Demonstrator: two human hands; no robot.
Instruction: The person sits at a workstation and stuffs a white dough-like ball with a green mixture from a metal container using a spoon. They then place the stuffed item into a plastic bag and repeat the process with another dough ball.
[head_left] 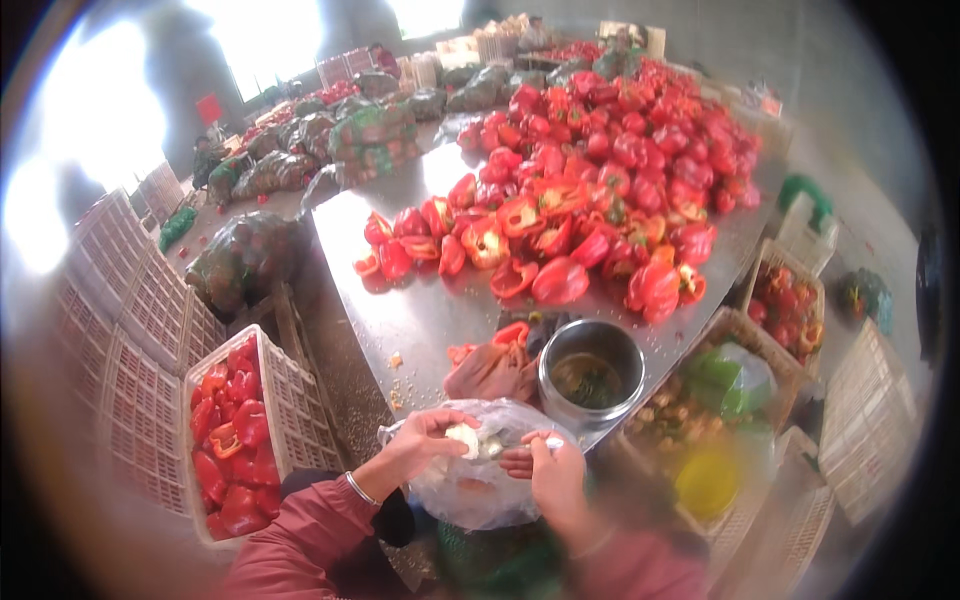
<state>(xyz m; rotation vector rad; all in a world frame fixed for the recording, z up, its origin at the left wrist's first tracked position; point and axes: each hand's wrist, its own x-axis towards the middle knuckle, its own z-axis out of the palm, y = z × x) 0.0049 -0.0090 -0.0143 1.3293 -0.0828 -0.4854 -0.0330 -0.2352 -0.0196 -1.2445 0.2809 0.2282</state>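
My left hand [430, 436] pinches a whitish, rounded lump [463, 440] that looks like a piece of bread. Fingers curled, my right hand [550, 465] grips a thin, shiny, pale thing that looks like a spoon; its far end is unclear. Both hands are over a crumpled clear plastic bag [470, 500] at the table's near edge. Just beyond my right hand stands a round steel pot [592, 372] with liquid and dark green bits inside. Left of the pot lies a pair of brownish-orange gloves [490, 372].
A large heap of red bell peppers [600, 180], some cut open, covers the far part of the metal table [350, 240]. A white crate [262, 360] of peppers stands at left. More crates [790, 270] and a yellow bowl [707, 482] are at right. Filled net sacks [370, 140] lie behind.
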